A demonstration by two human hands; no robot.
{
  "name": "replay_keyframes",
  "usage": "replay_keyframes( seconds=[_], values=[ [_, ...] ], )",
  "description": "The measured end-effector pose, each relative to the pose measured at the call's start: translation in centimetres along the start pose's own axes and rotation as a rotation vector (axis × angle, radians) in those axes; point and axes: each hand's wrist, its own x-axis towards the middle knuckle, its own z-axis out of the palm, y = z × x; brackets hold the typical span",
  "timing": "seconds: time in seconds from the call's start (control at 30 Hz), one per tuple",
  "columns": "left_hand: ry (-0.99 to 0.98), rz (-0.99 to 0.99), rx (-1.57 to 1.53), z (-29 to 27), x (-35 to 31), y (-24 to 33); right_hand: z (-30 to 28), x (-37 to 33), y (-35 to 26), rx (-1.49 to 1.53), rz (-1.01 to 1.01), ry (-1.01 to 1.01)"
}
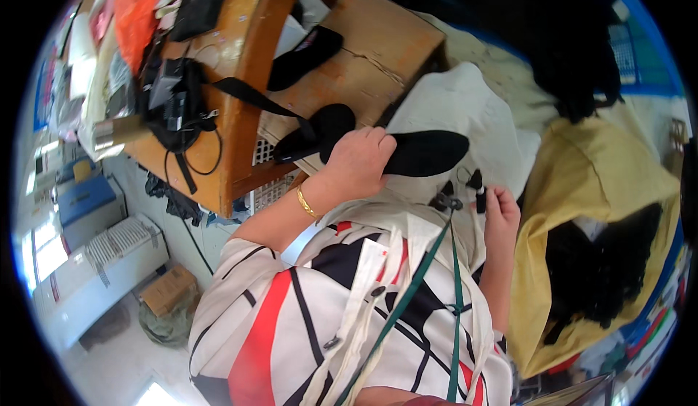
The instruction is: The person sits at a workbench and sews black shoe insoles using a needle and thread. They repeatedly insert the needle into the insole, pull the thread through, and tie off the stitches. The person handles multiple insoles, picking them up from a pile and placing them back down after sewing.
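Note:
My left hand is closed over the middle of a black, slipper-shaped soft piece, whose rounded end points right over the white cloth on my lap. Another black rounded piece lies just beyond that hand, on the cardboard's near edge. To the right, my right hand is closed, its fingertips pinching a small, slim black thing with a pale band; its kind is unclear. Beside it, a small dark tool or clip lies at the top of the green cord hanging over my front.
A wooden table at the left carries a black bag and an orange plastic bag. A cardboard box ahead bears a black slipper-shaped piece. At right stands a yellow sack with black pieces inside.

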Motion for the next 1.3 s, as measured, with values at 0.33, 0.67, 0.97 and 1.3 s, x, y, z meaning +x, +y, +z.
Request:
replay_keyframes(
  seconds=[0.33, 0.67, 0.97, 1.3],
  values=[
    [-0.320, -0.184, -0.709, 6.3, -0.6, 4.7, 0.0, -0.6, 1.2, 0.115, -0.027, 0.149],
    [-0.189, -0.884, -2.100, 6.7, -1.5, 4.8, 1.9, 0.1, 3.1, 0.179, -0.027, 0.066],
    [0.024, -0.668, -1.931, 6.5, 1.9, 8.0, 6.0, 0.3, 2.0, -0.080, -0.077, 0.122],
    [0.086, -0.913, -1.868, 7.8, 1.9, 7.1, 4.4, -0.7, 1.4, -0.078, -0.102, 0.029]
  ],
)
